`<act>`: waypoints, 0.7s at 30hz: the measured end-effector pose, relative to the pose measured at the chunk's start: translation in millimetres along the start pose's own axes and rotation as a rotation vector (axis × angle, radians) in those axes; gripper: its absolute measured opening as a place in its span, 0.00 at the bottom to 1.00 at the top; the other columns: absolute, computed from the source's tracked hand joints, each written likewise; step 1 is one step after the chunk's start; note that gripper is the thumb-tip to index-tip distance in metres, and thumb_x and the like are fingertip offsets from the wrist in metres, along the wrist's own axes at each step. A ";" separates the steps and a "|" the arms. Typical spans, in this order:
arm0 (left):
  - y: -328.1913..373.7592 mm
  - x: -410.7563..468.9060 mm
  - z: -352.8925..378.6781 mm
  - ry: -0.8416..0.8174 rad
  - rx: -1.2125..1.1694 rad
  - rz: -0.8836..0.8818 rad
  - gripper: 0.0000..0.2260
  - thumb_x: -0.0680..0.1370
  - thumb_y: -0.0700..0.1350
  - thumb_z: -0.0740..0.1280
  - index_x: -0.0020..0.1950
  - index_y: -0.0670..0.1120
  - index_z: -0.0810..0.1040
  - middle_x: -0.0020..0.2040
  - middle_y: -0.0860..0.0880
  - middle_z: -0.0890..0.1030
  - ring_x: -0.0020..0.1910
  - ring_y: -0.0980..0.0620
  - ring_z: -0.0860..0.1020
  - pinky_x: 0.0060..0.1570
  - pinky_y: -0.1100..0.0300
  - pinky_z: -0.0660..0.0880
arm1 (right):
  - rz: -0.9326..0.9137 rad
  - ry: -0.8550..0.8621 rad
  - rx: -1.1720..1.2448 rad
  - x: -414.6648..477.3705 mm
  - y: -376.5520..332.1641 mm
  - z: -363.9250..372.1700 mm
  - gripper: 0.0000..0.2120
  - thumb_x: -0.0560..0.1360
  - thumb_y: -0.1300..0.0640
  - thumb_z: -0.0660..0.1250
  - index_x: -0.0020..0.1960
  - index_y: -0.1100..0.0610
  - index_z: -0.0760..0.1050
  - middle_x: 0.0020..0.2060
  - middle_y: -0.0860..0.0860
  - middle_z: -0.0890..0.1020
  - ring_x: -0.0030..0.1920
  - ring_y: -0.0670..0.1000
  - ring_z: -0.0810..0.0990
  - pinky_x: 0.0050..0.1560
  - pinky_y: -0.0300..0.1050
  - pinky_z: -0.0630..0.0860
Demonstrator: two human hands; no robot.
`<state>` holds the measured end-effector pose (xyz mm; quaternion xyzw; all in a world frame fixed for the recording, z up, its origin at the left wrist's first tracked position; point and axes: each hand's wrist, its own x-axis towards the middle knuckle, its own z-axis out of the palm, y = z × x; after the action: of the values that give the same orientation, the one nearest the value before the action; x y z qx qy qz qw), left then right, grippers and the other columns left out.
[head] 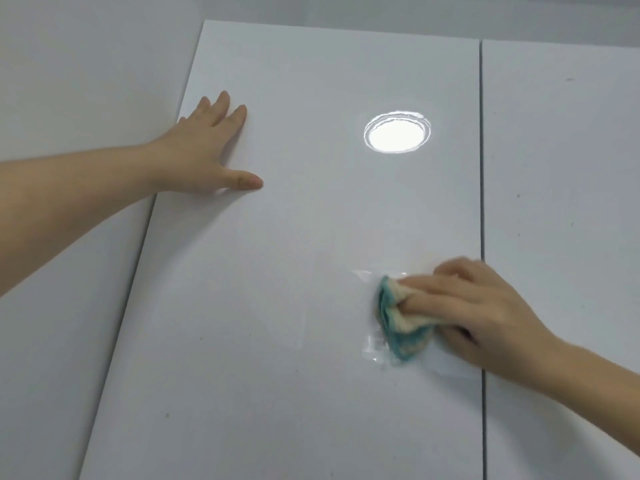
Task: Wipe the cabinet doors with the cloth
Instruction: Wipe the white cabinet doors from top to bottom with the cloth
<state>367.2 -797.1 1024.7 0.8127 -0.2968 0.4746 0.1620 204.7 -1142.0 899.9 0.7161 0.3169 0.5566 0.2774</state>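
Our right hand (pixel 460 306) has its fingers (pixel 426 299) curled round the cloth (pixel 398 323), pressing it on the middle door (pixel 277 271) low by its right edge. Our left hand (pixel 207 147) lies flat, fingers straight, against that door's upper left edge. Wet smears (pixel 374 344) show only around the cloth. Specks (pixel 167 415) dot the door lower down and the right door (pixel 561 168), so we judge most wiping is left.
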 end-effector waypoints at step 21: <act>-5.3 4.3 3.2 -0.015 -0.006 0.010 0.53 0.65 0.70 0.62 0.80 0.50 0.40 0.80 0.50 0.37 0.79 0.48 0.37 0.77 0.47 0.43 | 0.207 0.150 0.038 66.9 -29.2 32.9 0.17 0.71 0.68 0.61 0.53 0.55 0.82 0.57 0.48 0.83 0.45 0.58 0.78 0.45 0.51 0.72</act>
<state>374.3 -796.2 1026.9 0.8142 -0.3038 0.4682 0.1598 244.4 -1073.6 912.1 0.7064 0.2716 0.6282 0.1806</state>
